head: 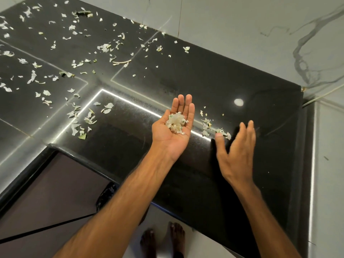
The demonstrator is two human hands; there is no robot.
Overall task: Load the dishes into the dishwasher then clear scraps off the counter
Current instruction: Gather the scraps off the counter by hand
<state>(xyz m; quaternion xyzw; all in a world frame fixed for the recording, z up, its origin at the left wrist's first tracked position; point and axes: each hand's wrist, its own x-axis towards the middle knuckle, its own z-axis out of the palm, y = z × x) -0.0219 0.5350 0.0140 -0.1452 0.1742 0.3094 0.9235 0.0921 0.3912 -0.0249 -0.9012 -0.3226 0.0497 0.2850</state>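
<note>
Two hands reach over a glossy black stone surface. The left hand is turned palm up, fingers straight and close together, and carries a loose heap of scraps in the hollow of its palm: thin, pale, papery flakes, curled and ragged at the edges. The right hand is just to its right, blurred, with relaxed spread fingers and nothing in it. Its thumb tip lies beside a small cluster of scraps on the stone, whitish chips mixed with a few green bits; whether it touches them I cannot tell.

Further out, many scattered scraps cover the far left part of the surface: white shavings, small leaf pieces and one long thin strip. A few more lie near the left, by a bright line of reflected light that bends at a right angle across the polish. A round light spot shows on the stone beyond the right hand, well apart from the scraps.

The surface has a rounded front edge and forms an L-shape. Behind it and to its right stands a wall of smooth pale tiles with grey marble veining. Below the near edge, bare feet stand on a light floor.
</note>
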